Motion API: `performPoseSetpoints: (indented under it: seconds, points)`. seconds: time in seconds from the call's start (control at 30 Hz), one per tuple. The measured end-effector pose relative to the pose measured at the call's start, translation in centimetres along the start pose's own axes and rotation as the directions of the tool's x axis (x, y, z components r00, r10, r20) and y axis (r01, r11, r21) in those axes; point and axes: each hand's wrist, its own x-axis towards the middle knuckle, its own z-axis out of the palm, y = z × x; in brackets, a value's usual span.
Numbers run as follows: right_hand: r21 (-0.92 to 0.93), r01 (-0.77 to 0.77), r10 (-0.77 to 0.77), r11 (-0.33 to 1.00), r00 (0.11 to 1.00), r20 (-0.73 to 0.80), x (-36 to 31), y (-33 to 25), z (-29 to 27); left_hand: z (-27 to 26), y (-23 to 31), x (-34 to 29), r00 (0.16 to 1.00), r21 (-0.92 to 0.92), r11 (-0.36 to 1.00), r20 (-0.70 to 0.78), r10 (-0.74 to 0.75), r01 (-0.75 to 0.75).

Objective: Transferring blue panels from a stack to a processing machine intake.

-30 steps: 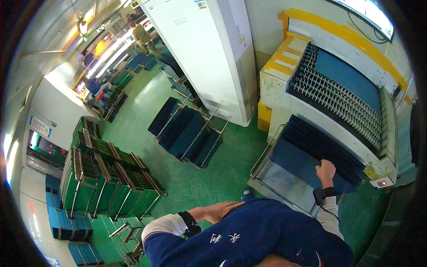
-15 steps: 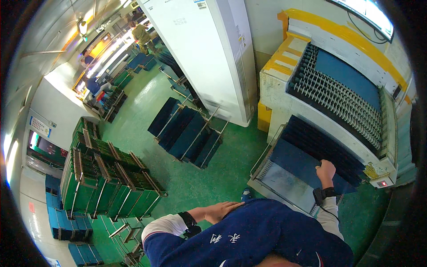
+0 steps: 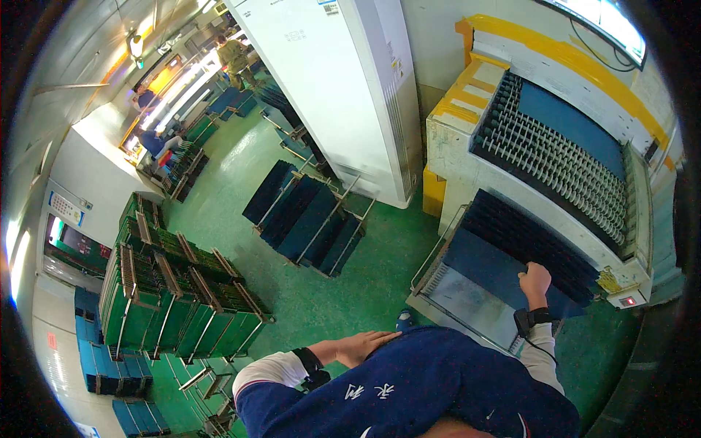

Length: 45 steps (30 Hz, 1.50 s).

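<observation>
My right hand (image 3: pixel 535 283) is closed at the upper edge of a dark blue panel (image 3: pixel 475 257) in a rack. Its fingers are curled, with the thumb toward the left, and the exact grip is partly hidden. Behind that panel several more dark panels (image 3: pixel 522 237) stand close together. A pale, worn tray-like base (image 3: pixel 467 303) shows at the front of the rack. My left hand (image 3: pixel 363 347) lies flat against my dark blue shirt at the waist, fingers stretched, holding nothing.
Above the rack stands a roller machine (image 3: pixel 551 171) with a blue panel (image 3: pixel 573 124) on it. A tall white cabinet (image 3: pixel 358 95) stands farther off. Racks of dark panels (image 3: pixel 307 215) and green panels (image 3: pixel 175 299) stand on the green floor. People (image 3: pixel 232 55) are in the distance.
Both my hands stay in the same places. Far off at the left, a person in dark clothing has shifted slightly.
</observation>
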Motion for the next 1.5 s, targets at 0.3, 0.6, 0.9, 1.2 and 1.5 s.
performPoseSetpoints:
  seconds: [0.3, 0.6, 0.9, 1.2, 1.5]
  points:
    - [0.004, 0.019, -0.019, 1.0, 0.999, -0.03, 0.2, 0.4, 0.6, 0.5, -0.6, 0.0, 1.0, 0.021, 1.0, -0.014, 0.013, -0.013]
    - [0.009, 0.009, -0.009, 1.0, 1.0, -0.017, 0.0, 0.0, 0.2, 0.5, -0.6, -0.1, 0.999, 0.037, 0.999, -0.032, 0.037, -0.036]
    - [0.007, -0.009, 0.009, 1.0, 1.0, 0.006, -0.1, -0.1, 0.0, 0.7, -1.0, 0.0, 1.0, 0.035, 0.999, -0.013, 0.013, -0.013]
    - [0.005, 0.005, -0.004, 1.0, 0.999, -0.034, -0.1, 0.0, 0.2, 0.6, -1.1, 0.0, 1.0, 0.026, 1.0, -0.002, 0.008, -0.008]
    - [0.0, 0.014, -0.014, 1.0, 0.999, -0.031, -0.2, -0.1, 0.1, 0.3, -0.5, 0.0, 1.0, 0.018, 1.0, 0.004, -0.014, 0.014]
